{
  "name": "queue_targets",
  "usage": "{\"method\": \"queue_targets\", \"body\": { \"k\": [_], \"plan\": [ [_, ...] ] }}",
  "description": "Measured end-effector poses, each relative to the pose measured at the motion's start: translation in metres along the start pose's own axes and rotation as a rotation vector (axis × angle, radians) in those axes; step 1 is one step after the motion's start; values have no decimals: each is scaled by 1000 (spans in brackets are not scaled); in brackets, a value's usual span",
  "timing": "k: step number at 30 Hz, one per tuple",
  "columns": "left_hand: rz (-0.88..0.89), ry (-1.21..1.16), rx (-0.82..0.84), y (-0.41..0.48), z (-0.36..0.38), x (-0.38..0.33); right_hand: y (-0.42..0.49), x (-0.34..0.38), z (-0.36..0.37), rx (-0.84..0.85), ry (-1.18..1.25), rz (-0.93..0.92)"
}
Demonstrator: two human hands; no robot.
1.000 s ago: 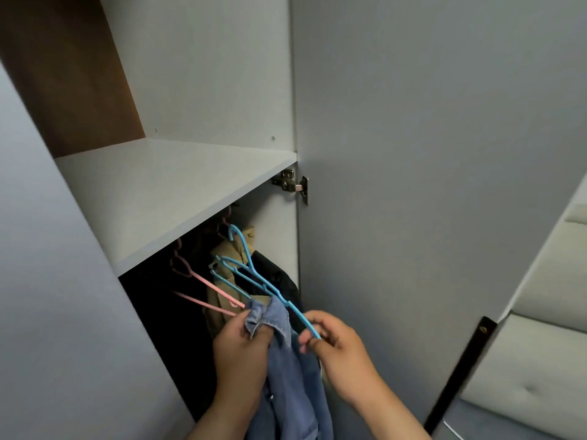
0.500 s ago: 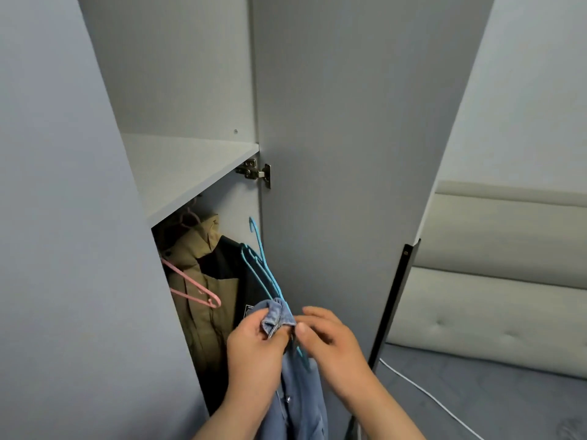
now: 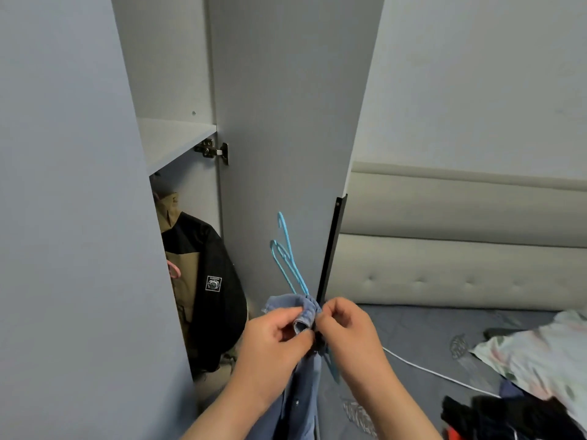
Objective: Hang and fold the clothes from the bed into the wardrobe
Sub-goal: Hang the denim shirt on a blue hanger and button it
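Now | left hand point(image 3: 273, 342) pinches denim shirt point(image 3: 305, 312) | right hand point(image 3: 347, 335), curled, seemingly grips hanger point(image 3: 287, 263)

lighting: soft, even, cool and rather dim. shadow: deep under the shelf point(image 3: 171, 144) left of the wardrobe door point(image 3: 286, 122). focus: mildly soft throughout, smeared detail low right of the door. distortion: wide-angle lean in uprights either side of it.

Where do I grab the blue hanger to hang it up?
Hold the blue hanger by its bare neck just below the hook, reaching from above. That part sticks up free, while the blue shirt bunches over its lower end.
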State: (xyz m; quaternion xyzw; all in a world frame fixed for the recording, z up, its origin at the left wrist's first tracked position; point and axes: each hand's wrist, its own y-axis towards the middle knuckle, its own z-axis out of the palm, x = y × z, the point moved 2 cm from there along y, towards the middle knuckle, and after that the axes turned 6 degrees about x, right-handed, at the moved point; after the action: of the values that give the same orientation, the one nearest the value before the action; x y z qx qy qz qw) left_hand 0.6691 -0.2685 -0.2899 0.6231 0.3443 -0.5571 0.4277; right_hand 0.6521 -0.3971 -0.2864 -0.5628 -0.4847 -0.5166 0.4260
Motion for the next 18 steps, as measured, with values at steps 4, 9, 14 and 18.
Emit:
{"method": "queue_targets", "body": {
  "k": [4,9,14,18],
  "plan": [
    [4,-25,88,-16,35,-16,-43,3,-30,-84,-25,-20],
    [-36,-21,156,-21,85,-10,-92,-7,-72,-202,-71,26],
    [-120,-90,377,2,141,-5,-108,-13,-122,-277,99,102],
    [-235,-224,506,32,189,1,-106,-16,-168,-361,187,84]
  ]
}}
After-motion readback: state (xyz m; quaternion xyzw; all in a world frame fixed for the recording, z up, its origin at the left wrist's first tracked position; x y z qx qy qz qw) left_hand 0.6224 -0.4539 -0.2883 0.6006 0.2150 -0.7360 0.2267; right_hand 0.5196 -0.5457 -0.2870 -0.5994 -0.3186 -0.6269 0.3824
